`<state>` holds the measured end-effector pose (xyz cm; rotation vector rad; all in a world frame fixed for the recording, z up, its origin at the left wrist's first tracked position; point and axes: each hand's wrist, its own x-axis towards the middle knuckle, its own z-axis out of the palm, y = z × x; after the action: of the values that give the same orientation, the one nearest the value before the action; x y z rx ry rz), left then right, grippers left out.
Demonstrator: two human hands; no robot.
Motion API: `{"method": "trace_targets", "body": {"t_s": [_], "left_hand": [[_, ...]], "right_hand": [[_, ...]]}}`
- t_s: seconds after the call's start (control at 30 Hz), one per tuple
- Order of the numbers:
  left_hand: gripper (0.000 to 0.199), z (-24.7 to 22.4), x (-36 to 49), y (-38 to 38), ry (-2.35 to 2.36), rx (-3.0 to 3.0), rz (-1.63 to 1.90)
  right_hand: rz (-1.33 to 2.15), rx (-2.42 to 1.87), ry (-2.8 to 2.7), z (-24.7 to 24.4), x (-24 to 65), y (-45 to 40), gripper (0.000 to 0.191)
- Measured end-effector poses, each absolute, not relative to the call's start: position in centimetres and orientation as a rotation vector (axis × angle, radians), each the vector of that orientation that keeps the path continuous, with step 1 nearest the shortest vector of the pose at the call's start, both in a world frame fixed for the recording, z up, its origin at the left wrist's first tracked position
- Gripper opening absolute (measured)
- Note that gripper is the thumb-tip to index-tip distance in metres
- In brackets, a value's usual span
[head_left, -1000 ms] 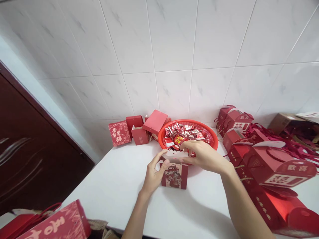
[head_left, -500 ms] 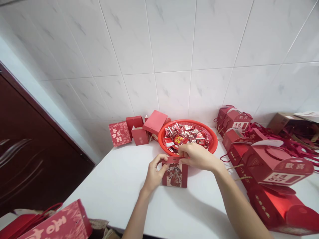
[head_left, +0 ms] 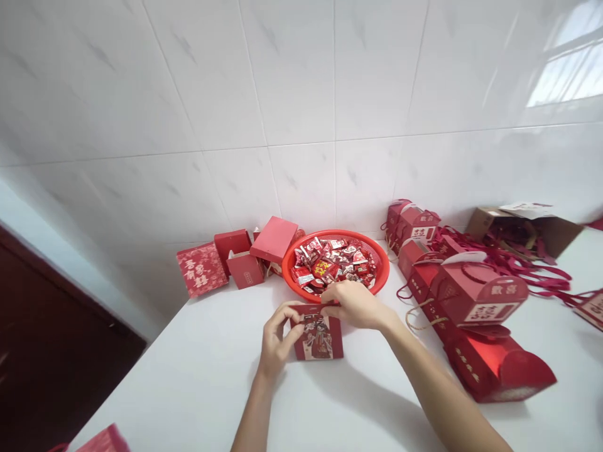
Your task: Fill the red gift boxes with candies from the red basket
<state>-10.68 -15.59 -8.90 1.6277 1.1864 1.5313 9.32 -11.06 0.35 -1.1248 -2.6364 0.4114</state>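
A small dark red gift box [head_left: 318, 342] with printed figures on its front stands upright on the white table. My left hand [head_left: 279, 336] pinches the box's upper left edge between thumb and fingers. At the top right edge, my right hand [head_left: 354, 304] is closed on the box, its fingertips partly hidden. Slots show near the top between both hands. Just behind stands a red plastic basket [head_left: 384, 276] holding many wrapped candies [head_left: 325, 269], with my right hand in front of its near rim.
Several red boxes [head_left: 202, 270] stand at the back left against the tiled wall. On the right is a row of red handled boxes [head_left: 480, 292]. Behind them are dark red ribbons [head_left: 518, 263] and an open cardboard box [head_left: 560, 235]. Another red box [head_left: 104, 441] shows at lower left.
The view has swung right, so things appear farther left. Both hands stay on the gift box; its top edge now looks more upright, and my left fingers sit slightly lower on its side.
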Motion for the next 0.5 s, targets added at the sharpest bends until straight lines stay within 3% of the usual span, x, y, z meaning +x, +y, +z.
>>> {"method": "trace_targets", "body": {"t_s": [0.17,0.33,0.5], "left_hand": [[0.026,-9.5,-11.6,-15.4,0.949,1.510,1.793],[0.032,-9.8,-11.8,-14.9,1.053,1.307,1.883],[0.032,-10.2,-11.9,-14.9,1.154,1.391,1.766]], "right_hand": [[0.393,-1.153,-2.311,2.3,11.9,-14.9,0.021],[0.089,-1.053,-1.786,9.1,18.7,-19.0,0.015],[-0.300,-1.560,-1.177,14.8,26.4,-20.2,0.032]]}}
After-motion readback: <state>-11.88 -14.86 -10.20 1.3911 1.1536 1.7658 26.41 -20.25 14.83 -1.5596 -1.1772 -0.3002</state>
